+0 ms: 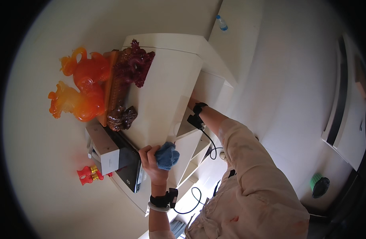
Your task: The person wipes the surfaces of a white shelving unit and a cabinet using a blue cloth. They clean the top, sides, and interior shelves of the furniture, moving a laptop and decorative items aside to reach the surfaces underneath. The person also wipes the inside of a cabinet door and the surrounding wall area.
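My left hand [154, 164] grips a crumpled blue cloth [167, 156] at the edge of the white cabinet top [162, 89], beside a closed black HP laptop [130, 168]. My right forearm [212, 118] reaches into an open compartment [211, 86] under that top; the right hand itself is hidden inside. Each wrist wears a black strap with a small device and a cable. Orange translucent animal figurines [87, 86] stand on a wooden base [109, 86], beside a dark red carving [135, 64] and a glossy brown carving [121, 117].
A white box [104, 149] sits on the laptop, near red-and-gold figurines [92, 174]. A water bottle [222, 24] stands on a pale surface at the top. A green mesh bin [319, 185] stands on the floor, near another white cabinet [350, 119]. A cable [213, 146] hangs beside my body.
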